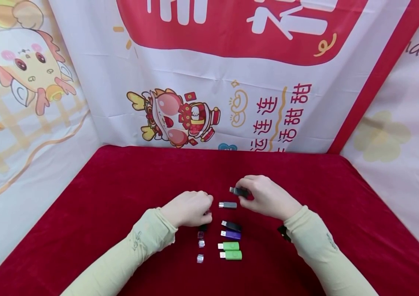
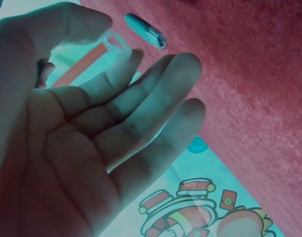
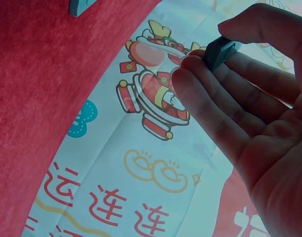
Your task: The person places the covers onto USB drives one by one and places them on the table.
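My right hand (image 1: pixel 265 197) pinches a dark USB stick (image 1: pixel 239 191) above the red cloth, its metal plug pointing left. In the right wrist view the stick's dark body (image 3: pixel 219 52) sits between thumb and fingertips. My left hand (image 1: pixel 188 208) holds a small clear cap (image 2: pixel 118 44) between thumb and index finger, the other fingers extended in the left wrist view. Between the hands a grey USB stick (image 1: pixel 228 205) lies on the cloth. Nearer me are a black stick (image 1: pixel 232 226), a purple stick (image 1: pixel 231 234) and two green sticks (image 1: pixel 229 246).
Small clear caps (image 1: pixel 200 258) lie in a column left of the sticks, and a black piece (image 1: pixel 202 227) is partly hidden under the left hand. A red cloth (image 1: pixel 139 172) covers the table. Printed fabric walls (image 1: pixel 102 102) stand at the back and both sides.
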Demonstrator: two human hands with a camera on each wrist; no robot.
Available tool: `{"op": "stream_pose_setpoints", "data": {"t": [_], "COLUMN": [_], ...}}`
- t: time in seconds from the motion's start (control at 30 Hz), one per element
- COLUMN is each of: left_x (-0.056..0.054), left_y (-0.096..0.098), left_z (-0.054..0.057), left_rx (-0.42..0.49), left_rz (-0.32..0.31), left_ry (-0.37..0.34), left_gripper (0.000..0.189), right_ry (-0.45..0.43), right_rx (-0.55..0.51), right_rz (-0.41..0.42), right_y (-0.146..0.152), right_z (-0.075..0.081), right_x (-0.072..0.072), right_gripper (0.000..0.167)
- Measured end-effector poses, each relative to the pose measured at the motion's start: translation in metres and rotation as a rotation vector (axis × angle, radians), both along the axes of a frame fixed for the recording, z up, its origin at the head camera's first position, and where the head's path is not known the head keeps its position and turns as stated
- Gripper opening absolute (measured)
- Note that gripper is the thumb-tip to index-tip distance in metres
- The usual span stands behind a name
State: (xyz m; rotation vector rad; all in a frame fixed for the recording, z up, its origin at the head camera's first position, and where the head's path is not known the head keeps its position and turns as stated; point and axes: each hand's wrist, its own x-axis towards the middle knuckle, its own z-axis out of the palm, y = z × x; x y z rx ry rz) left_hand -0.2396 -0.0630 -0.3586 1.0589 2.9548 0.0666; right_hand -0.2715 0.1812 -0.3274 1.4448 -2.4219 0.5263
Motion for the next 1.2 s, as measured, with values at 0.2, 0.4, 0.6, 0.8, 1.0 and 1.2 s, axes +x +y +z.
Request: {"op": "stream_pose_setpoints", "data": {"t": [0.2, 0.4, 0.6, 0.8, 1.0, 1.2], "left_x": [0.001, 0.0, 0.002, 0.006, 0.008, 0.009], "left_y": [-0.001, -0.004, -0.009, -0.01, -0.009, -0.008], "left_z": [0.005, 0.012, 0.025, 0.039, 0.042, 0.043], "left_rx": [0.029, 0.077, 0.122, 0.157, 0.16, 0.176], "left_rz": [-0.016, -0.082, -0.102, -0.106, -0.142, -0.156], "left_ry": [-0.004, 0.036, 0.105, 0.12, 0.18, 0.218], "left_gripper": [0.024, 0.032, 0.024, 0.016, 0.014, 0.011], "right_ry": [-0.001, 0.005, 0.008, 0.006, 0.002, 0.039], "right_rx": [-0.004, -0.006, -0.005, -0.004, 0.017, 0.039], "right_rz": [-0.002, 0.0, 0.005, 0.009, -0.006, 0.005], "right_y": [0.0, 0.001, 0.001, 0.001, -0.002, -0.008], "right_z": [0.0, 0.0, 0.0, 0.0, 0.004, 0.008], "right_x": [0.0, 0.0, 0.0, 0.001, 0.007, 0.015], "right_gripper": [0.021, 0.021, 0.021, 0.021, 0.024, 0.026]}}
